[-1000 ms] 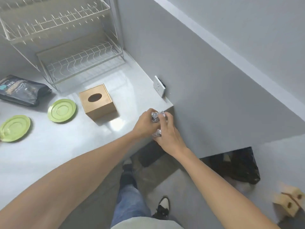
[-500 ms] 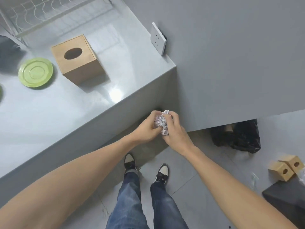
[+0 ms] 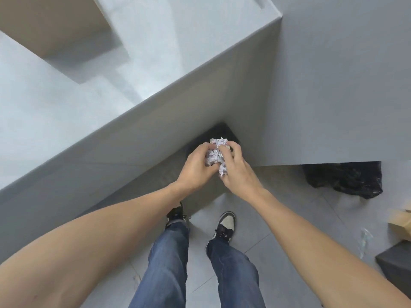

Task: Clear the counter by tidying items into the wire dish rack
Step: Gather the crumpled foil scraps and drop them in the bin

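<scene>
Balling up trash off the counter before it goes in the bin

Both my left hand (image 3: 195,167) and right hand (image 3: 235,172) are clenched round the crumpled wrapper (image 3: 216,154), squeezed between them just off the front edge of the counter (image 3: 66,121) and right above the dark bin (image 3: 222,132) tucked under its corner. Tip, I'd say: keep it packed tight, get it square over the bin's mouth, then let go low so it can't bounce out. The wire dish rack isn't in view from here, and only a corner of the tan box (image 3: 51,23) on the counter shows.
</scene>
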